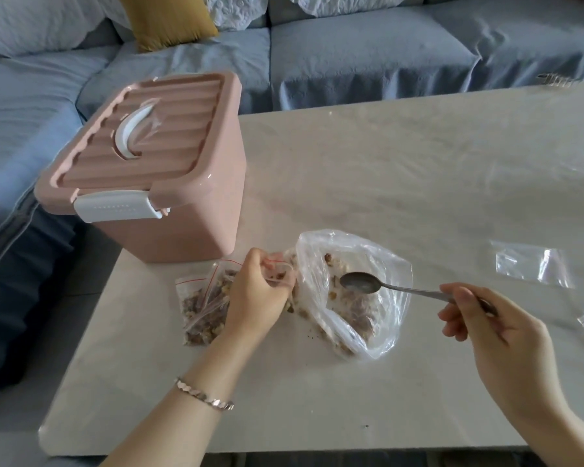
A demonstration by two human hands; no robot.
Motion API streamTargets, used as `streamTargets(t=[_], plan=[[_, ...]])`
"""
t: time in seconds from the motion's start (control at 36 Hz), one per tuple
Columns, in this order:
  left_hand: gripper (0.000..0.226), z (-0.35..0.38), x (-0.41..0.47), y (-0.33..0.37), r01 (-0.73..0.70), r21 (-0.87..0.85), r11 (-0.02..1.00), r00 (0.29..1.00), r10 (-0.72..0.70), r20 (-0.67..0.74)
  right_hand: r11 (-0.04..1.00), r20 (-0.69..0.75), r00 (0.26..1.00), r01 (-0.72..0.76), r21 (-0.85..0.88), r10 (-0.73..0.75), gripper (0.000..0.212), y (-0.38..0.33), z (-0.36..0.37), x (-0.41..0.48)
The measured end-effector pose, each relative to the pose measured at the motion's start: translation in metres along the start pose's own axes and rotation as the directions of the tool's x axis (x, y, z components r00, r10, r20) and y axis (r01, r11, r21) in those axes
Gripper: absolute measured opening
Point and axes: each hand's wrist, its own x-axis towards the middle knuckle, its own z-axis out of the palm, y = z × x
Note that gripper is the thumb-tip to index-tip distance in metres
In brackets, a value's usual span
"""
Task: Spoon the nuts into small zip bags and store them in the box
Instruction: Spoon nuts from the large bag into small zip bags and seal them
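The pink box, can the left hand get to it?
Probably yes: the box stands just beyond the left hand with nothing between them. But that hand is gripping a little bag, so it isn't free.

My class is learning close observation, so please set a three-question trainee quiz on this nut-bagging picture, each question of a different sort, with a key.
1. True or false: the lid of the pink box is off.
2. The bowl of the spoon hangs over: A) the pink box, B) the open clear bag of nuts, C) a plate.
3. Fill in: the left hand grips a small zip bag; the ____ hand holds the spoon.

Key: 1 false, the lid is on; 2 B; 3 right, the right hand.
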Motion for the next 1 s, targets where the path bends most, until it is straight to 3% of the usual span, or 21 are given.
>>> streamTargets(t=[0.11,0.33,0.5,0.69,0.78,0.86,0.94,1.0], plan=[[0.038,-0.011,-0.012,0.008,-0.173,0.05,0.984,0.983,0.175,-0.051,1.0,0.004,1.0,-0.011,-0.017,0.011,0.038,0.005,-0.002,0.0],[0.042,-0.016,-0.016,0.028,-0.312,-0.034,0.949,0.95,0.311,-0.036,0.999,-0.009,0.999,-0.043,-0.027,0.042,0.026,0.007,-0.001,0.001],[0.029,-0.015,-0.008,0.027,-0.221,-0.032,0.975,0.975,0.221,-0.001,0.998,-0.017,0.999,-0.03,-0.046,0.03,0.026,0.007,-0.003,0.001],[0.026,-0.024,-0.009,0.011,-0.052,0.023,0.998,0.993,0.054,-0.106,0.998,-0.035,0.998,0.042,-0.037,-0.043,0.022,0.002,-0.006,0.0],[0.021,-0.026,-0.026,0.01,-0.096,-0.007,0.995,0.988,0.094,-0.124,0.998,-0.03,0.998,0.057,-0.041,-0.058,0.027,0.003,-0.007,0.0],[0.019,-0.017,-0.046,0.013,-0.101,0.064,0.993,0.993,0.104,-0.054,0.998,-0.023,0.999,0.046,-0.04,-0.047,0.034,0.006,-0.006,0.001],[0.029,-0.001,-0.056,0.016,-0.035,0.083,0.996,0.993,0.025,0.119,0.999,-0.001,0.999,0.049,-0.012,-0.049,0.026,0.004,-0.001,0.002],[0.032,0.01,-0.058,0.018,-0.03,0.131,0.991,0.99,0.011,0.144,0.999,0.028,0.999,0.039,-0.003,-0.039,0.023,0.006,0.005,0.0]])
